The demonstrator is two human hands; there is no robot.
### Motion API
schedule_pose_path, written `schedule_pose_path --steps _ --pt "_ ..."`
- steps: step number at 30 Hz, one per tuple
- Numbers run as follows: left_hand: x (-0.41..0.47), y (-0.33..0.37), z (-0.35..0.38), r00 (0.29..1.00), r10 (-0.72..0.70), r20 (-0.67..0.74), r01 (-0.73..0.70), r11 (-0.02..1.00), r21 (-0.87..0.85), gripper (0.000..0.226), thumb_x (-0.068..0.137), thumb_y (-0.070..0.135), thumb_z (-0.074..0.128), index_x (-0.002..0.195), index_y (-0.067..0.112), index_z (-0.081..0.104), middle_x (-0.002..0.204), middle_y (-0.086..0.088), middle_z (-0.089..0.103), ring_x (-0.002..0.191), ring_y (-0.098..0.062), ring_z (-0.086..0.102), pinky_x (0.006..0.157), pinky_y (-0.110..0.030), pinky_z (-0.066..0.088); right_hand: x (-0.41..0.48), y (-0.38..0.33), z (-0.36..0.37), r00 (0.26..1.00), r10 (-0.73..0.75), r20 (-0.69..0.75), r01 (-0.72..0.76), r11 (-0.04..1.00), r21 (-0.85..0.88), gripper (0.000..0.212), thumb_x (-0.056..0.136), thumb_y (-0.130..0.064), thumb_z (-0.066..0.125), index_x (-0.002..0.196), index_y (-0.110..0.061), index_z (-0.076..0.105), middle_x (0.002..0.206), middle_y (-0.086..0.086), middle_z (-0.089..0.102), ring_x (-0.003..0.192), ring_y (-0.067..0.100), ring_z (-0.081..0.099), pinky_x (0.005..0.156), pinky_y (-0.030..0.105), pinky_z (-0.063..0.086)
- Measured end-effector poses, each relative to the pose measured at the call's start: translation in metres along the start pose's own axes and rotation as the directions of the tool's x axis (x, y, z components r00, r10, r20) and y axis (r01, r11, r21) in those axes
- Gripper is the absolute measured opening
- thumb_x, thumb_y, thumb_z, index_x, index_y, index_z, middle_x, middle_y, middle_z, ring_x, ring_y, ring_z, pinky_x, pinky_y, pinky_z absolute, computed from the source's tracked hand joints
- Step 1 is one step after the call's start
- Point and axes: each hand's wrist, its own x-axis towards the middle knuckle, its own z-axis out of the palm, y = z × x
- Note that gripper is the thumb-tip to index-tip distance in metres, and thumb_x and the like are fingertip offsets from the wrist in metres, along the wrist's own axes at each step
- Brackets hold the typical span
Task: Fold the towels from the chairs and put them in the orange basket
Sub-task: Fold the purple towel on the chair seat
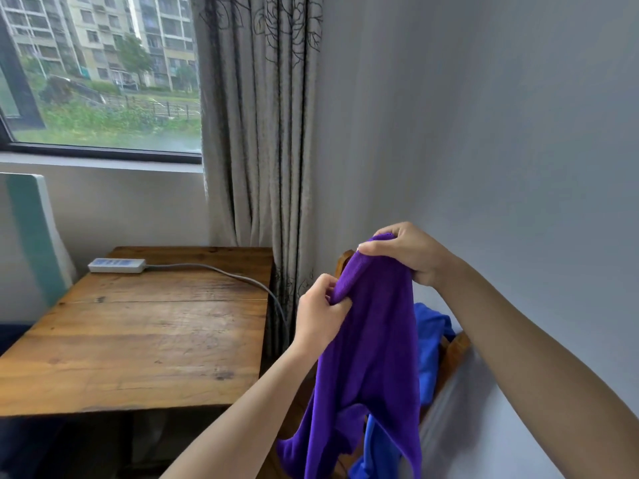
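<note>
wooden table (138,340) | white power strip (116,265) far left; grey cable (221,271) running off right edge | wooden chair (458,345) | blue towel (430,337) draped

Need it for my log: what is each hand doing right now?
Left hand: closed, pinching the purple towel.
Right hand: closed, gripping the same towel's top.

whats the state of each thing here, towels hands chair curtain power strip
purple towel: unfolded, hanging from both hands
blue towel: unfolded, draped on the chair
left hand: pinches purple towel's edge
right hand: grips purple towel's top
chair: bears the blue towel
curtain: gathered beside the window
power strip: lying on the table, cable trailing off
</note>
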Motion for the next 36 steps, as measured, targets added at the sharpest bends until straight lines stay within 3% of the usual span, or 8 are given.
schedule_pose_path --steps 5,11,18,23,28,31,33,36 --pt "-0.009 -0.035 -0.023 0.944 -0.241 0.226 0.268 0.959 -0.097 0.019 0.077 -0.005 0.056 0.077 0.013 0.049 0.073 -0.006 0.058 0.067 -0.016 0.054 0.058 -0.022 0.043 0.000 0.009 -0.015 0.995 0.051 -0.091 -0.030 0.976 0.216 0.016 0.082 -0.002 0.063 0.067 -0.005 0.059 0.048 -0.003 0.062 0.043 0.007 0.059 0.045 0.016 0.048" --pt "-0.036 -0.095 -0.056 0.776 -0.444 0.448 0.451 0.887 0.098 0.016 0.073 0.001 0.063 0.084 0.008 0.055 0.086 -0.010 0.067 0.083 -0.021 0.064 0.076 -0.033 0.052 0.014 0.027 -0.026 0.942 -0.006 -0.336 0.124 0.936 0.331 0.016 0.082 0.002 0.063 0.072 -0.011 0.060 0.047 -0.011 0.059 0.043 0.003 0.054 0.047 0.015 0.047" --pt "-0.074 -0.154 -0.071 0.619 -0.645 0.449 0.516 0.764 0.387 0.028 0.071 0.009 0.065 0.099 0.008 0.062 0.100 -0.010 0.067 0.096 -0.022 0.064 0.085 -0.035 0.054 0.033 0.066 -0.008 0.847 0.005 -0.531 0.186 0.934 0.305 0.018 0.082 -0.004 0.066 0.072 -0.018 0.061 0.068 -0.003 0.057 0.053 0.000 0.055 0.056 0.014 0.050" --pt "-0.108 -0.204 -0.088 0.555 -0.790 0.261 0.583 0.593 0.556 0.020 0.060 0.025 0.061 0.078 0.016 0.058 0.084 -0.006 0.068 0.084 -0.021 0.065 0.084 -0.043 0.052 0.060 0.113 0.016 0.773 0.084 -0.629 0.124 0.952 0.280 0.018 0.084 -0.010 0.065 0.072 -0.023 0.060 0.071 -0.006 0.058 0.068 0.006 0.055 0.062 0.017 0.051" --pt "-0.138 -0.233 -0.082 0.497 -0.858 0.133 0.730 0.496 0.470 0.029 0.055 0.022 0.053 0.080 0.011 0.061 0.076 -0.007 0.067 0.073 -0.023 0.064 0.069 -0.032 0.051 0.094 0.189 0.063 0.803 0.148 -0.577 -0.023 0.976 0.219 0.000 0.088 -0.015 0.060 0.088 -0.015 0.061 0.075 -0.010 0.057 0.071 0.005 0.056 0.068 0.016 0.049" --pt "-0.135 -0.234 -0.068 0.478 -0.872 0.107 0.799 0.482 0.360 0.015 0.059 0.015 0.054 0.073 0.010 0.058 0.067 -0.003 0.058 0.061 -0.015 0.053 0.057 -0.023 0.042 0.107 0.242 0.099 0.823 0.236 -0.517 -0.149 0.968 0.205 0.004 0.089 -0.011 0.057 0.094 -0.012 0.058 0.071 -0.010 0.052 0.065 0.007 0.051 0.056 0.008 0.043" --pt "-0.133 -0.246 -0.059 0.454 -0.888 0.068 0.827 0.449 0.338 0.006 0.070 0.007 0.056 0.068 0.012 0.052 0.063 -0.001 0.052 0.056 -0.012 0.046 0.050 -0.019 0.036 0.108 0.284 0.125 0.852 0.365 -0.375 -0.315 0.930 0.189 0.016 0.091 -0.013 0.054 0.106 -0.013 0.051 0.074 -0.007 0.051 0.068 0.013 0.052 0.054 0.012 0.043" --pt "-0.129 -0.265 -0.048 0.383 -0.924 0.005 0.890 0.370 0.267 0.013 0.072 0.010 0.055 0.065 0.013 0.045 0.062 -0.001 0.045 0.055 -0.013 0.039 0.049 -0.024 0.029 0.086 0.347 0.155 0.822 0.565 -0.070 -0.562 0.825 0.065 0.056 0.091 -0.018 0.054 0.140 -0.019 0.027 0.097 0.000 0.053 0.087 0.018 0.054 0.076 0.027 0.046"
